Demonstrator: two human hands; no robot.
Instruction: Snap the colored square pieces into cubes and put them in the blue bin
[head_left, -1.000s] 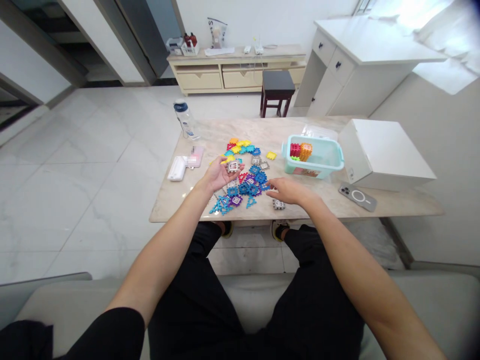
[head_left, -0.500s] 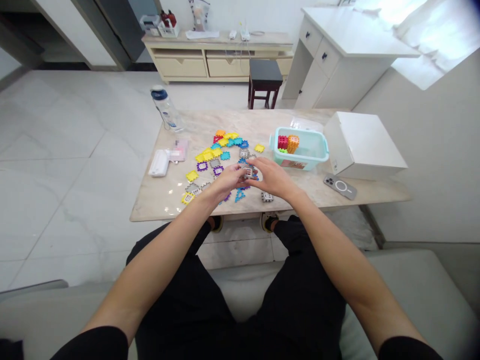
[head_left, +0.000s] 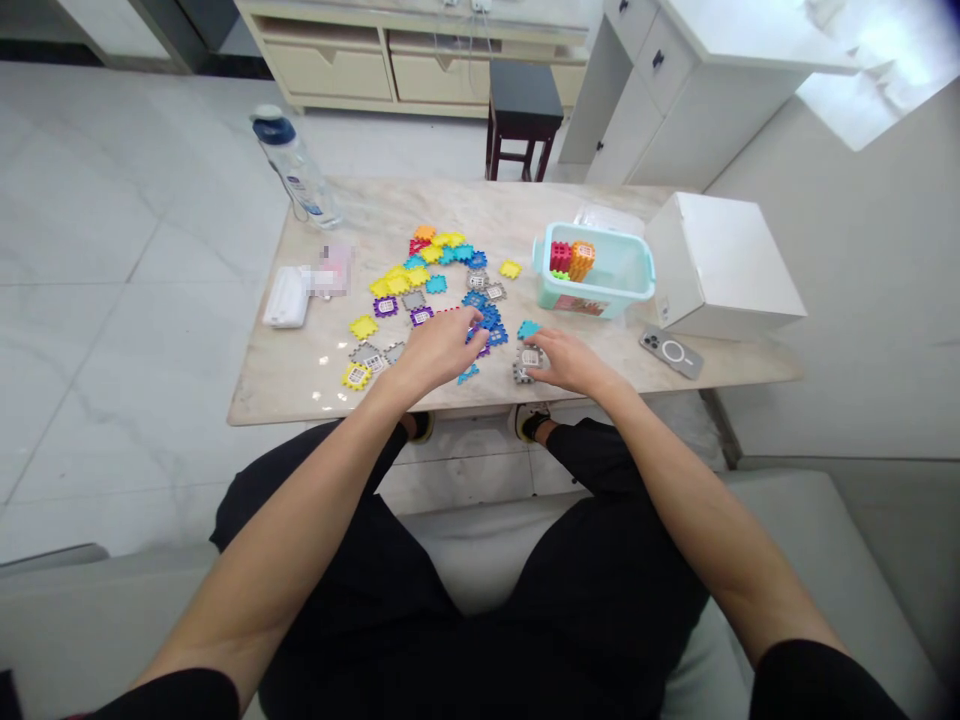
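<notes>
My right hand (head_left: pixel 574 362) holds a grey notched building tile (head_left: pixel 531 356) between thumb and fingers, at a small grey stack (head_left: pixel 520 376) near the table's front edge. A light blue tile (head_left: pixel 527 329) lies just beyond its fingertips. Over the loose pieces, my left hand (head_left: pixel 441 350) is open, with thumb and forefinger apart beside a cluster of blue tiles (head_left: pixel 492 326). Its palm and other fingers partly hide purple and red pieces. Further back and left lie yellow tiles (head_left: pixel 397 280), a purple tile (head_left: pixel 385 307) and grey tiles (head_left: pixel 413 300).
A light teal bin (head_left: pixel 596 299) with red, orange and green tiles stands right of the pile. Beside it are a white box (head_left: pixel 724 270) and a phone (head_left: pixel 672 352). At the left are a water bottle (head_left: pixel 300 175) and a white tissue pack (head_left: pixel 287 297).
My hands have moved apart from the grey tile held between them. The right hand has carried it right and toward me to the grey stack; the left has let go. The view has tilted down.
</notes>
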